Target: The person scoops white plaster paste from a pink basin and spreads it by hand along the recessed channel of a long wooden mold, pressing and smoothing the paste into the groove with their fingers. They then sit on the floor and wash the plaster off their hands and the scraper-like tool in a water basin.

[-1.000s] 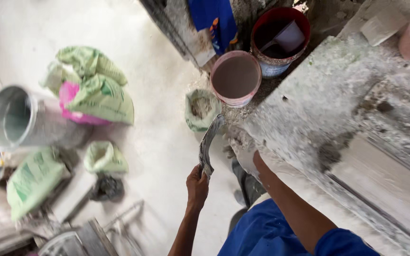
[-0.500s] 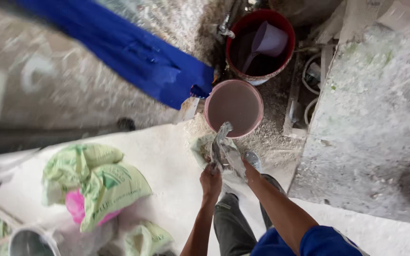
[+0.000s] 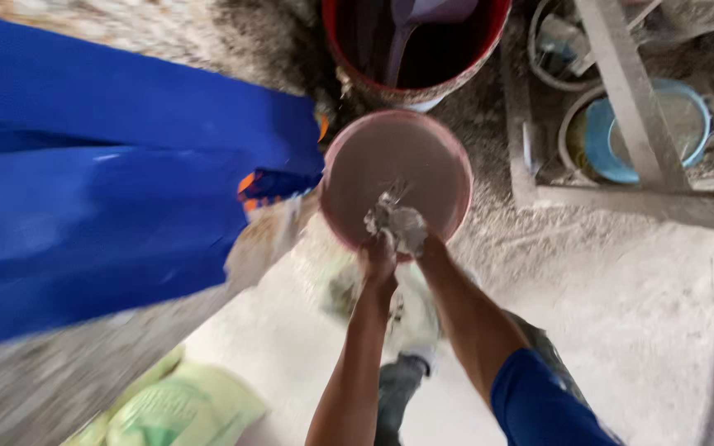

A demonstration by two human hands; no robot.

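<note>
A dusty, pale concrete floor (image 3: 621, 330) strewn with grit is seen from above. Over the near rim of a pink bucket (image 3: 397, 175) filled with grey slurry, a plaster-caked tool (image 3: 397, 221) is gripped; the left hand (image 3: 378, 258) is closed around it, while the right hand (image 3: 423, 239) is largely hidden behind it, so its grip cannot be told. Just beyond the pink bucket a red bucket (image 3: 423, 49) with a scoop is set. To the bucket's left a blue sheet (image 3: 109, 190) is draped. Nearer than it, at lower left, a green sack (image 3: 183, 409) is laid.
</note>
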